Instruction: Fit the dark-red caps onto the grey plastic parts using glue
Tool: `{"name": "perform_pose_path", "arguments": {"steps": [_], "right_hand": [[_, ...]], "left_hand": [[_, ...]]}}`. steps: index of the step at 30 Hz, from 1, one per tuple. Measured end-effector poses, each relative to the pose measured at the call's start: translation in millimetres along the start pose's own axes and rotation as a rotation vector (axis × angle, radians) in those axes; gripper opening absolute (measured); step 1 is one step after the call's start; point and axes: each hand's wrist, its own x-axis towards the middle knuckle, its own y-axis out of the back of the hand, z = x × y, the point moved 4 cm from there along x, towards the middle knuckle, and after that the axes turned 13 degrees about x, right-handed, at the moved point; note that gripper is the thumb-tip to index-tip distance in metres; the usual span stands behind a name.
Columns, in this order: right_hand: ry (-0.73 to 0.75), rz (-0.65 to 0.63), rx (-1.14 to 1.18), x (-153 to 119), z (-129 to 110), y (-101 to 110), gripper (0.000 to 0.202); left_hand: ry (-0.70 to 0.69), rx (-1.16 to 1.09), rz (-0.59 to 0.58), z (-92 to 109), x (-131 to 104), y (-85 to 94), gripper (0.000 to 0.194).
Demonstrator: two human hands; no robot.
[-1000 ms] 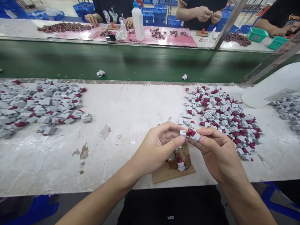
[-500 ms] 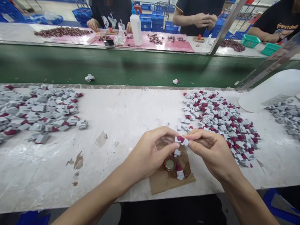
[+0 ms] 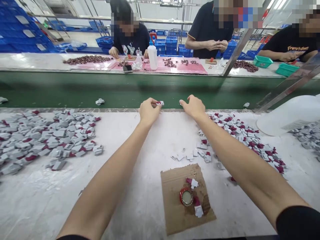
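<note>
My left hand pinches a small white and maroon plastic part at the near edge of the green conveyor belt. My right hand is to its right, over the same edge, thumb and forefinger apart; its other fingers are mostly hidden. Nearer me lies a piece of brown cardboard with a wet stain. On it are a red bottle cap, turned hollow side up, and two white and maroon parts beside the cap.
Heaps of similar parts lie at left and right, the right heap partly behind my right forearm. A large white bottle lies tilted at right. A metal post rises beyond the belt. Several people work across it.
Both hands have moved forward from above the cardboard to the belt's edge. My right hand has let go of the part, which stays in my left hand. The view has tilted up.
</note>
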Motion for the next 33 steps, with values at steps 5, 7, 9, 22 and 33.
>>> {"name": "perform_pose_path", "arguments": {"steps": [5,7,9,22,33], "right_hand": [[0.049,-0.087,-0.028,28,-11,-37,0.031],[0.119,-0.125,0.013,20,-15,-34,0.019],[0.196,-0.155,0.063,1,-17,-18,0.014],[0.31,-0.245,0.106,-262,75,111,0.015],[0.291,-0.119,0.182,-310,108,83,0.025]], "left_hand": [[0.109,0.155,-0.027,-32,34,-0.1,0.029],[0.1,0.177,-0.024,-36,31,3.6,0.029],[0.09,0.187,0.024,-34,18,6.3,0.032],[-0.667,0.086,-0.555,75,-151,-47.8,0.021],[-0.76,0.008,-0.516,76,-129,-48.2,0.013]]}}
